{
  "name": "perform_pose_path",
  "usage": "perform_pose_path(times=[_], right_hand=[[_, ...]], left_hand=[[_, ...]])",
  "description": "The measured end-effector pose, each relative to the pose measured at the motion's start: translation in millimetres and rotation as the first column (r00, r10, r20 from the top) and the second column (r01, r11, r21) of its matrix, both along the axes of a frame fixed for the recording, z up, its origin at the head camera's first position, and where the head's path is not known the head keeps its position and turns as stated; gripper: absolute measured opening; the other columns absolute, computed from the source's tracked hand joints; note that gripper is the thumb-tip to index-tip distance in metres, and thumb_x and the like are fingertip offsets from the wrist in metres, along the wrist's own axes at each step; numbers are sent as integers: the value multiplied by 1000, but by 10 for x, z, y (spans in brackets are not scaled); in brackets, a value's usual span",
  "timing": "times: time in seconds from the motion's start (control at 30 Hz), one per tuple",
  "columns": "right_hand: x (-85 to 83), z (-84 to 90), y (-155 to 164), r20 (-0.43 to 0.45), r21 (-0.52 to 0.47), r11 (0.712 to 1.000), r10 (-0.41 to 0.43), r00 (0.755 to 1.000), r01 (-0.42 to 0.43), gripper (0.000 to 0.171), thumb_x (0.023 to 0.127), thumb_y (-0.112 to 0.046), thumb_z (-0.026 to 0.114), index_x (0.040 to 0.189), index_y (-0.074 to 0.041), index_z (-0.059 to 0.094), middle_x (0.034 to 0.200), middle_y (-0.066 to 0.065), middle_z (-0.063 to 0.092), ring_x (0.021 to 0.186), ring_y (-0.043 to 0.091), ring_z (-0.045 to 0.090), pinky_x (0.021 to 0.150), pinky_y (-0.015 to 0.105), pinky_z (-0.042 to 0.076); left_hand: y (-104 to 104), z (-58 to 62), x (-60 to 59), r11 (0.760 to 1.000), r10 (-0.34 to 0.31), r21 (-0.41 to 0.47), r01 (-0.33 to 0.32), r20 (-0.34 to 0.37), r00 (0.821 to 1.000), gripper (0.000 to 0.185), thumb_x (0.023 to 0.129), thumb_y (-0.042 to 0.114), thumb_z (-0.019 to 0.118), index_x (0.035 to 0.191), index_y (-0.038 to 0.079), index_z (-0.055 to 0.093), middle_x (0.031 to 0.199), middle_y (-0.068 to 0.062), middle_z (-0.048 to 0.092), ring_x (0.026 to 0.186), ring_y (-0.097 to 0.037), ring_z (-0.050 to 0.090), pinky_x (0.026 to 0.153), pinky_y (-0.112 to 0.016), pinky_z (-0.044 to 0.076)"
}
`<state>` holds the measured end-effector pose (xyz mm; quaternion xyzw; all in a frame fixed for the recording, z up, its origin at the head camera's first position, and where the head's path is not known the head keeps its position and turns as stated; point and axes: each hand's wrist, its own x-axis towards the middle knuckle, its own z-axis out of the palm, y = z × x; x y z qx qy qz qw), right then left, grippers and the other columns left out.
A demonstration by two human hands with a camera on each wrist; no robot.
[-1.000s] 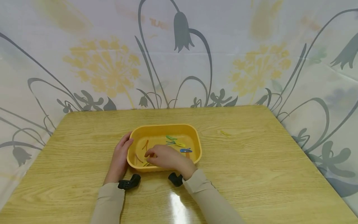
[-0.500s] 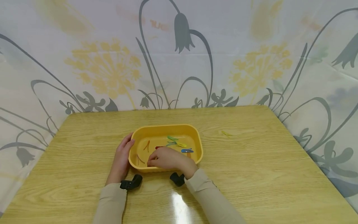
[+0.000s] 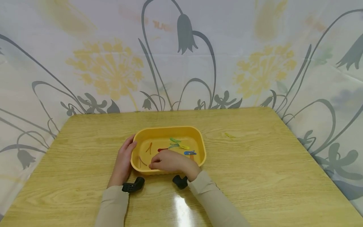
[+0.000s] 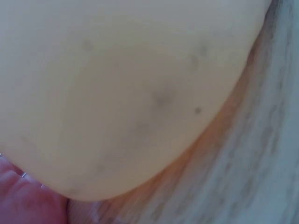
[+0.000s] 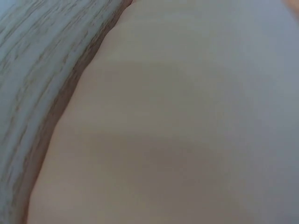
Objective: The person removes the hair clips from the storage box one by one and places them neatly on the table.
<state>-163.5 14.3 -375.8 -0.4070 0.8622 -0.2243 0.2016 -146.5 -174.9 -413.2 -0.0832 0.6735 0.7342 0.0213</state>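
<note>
A yellow tray holds several snap hair clips. My left hand holds the tray's left side, thumb at the rim and fingers along the outer wall. Inside, near the front wall, my right hand has its fingertips bunched low; whether a clip is between them is hidden. Left of those fingertips lie an orange clip and a thin brownish one. Behind the hand are a red clip, a green one, a yellow one and a blue one. Skin fills most of both wrist views.
Another yellow hair clip lies on the wooden table, right of the tray. A flower-patterned curtain stands behind the table and at its sides. Black wrist devices sit on both wrists.
My right hand has lowered its fingers to the tray floor, over where a yellow clip showed before. The red clip has come into view behind it. The left hand stays on the tray.
</note>
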Motion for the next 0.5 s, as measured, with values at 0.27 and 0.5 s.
perform_pose_path(times=[0.27,0.5], right_hand=[[1,1,0,13,-16,999,-35,999,35,29,94,-32,50,71,-20,62,59,-9,43,56,6,41,56,19,34],[3,-6,-27,33,24,999,-28,999,27,26,95,-34,48,100,-21,69,90,-15,63,77,1,53,73,17,43]], left_hand=[[1,-4,-9,1000,0,14,0,-3,1000,47,99,33,39,143,18,32,147,3,29,131,-12,32,109,-34,27],[-7,-9,-7,1000,-7,4,7,-4,1000,47,99,32,39,144,18,32,148,2,29,131,-14,33,109,-35,28]])
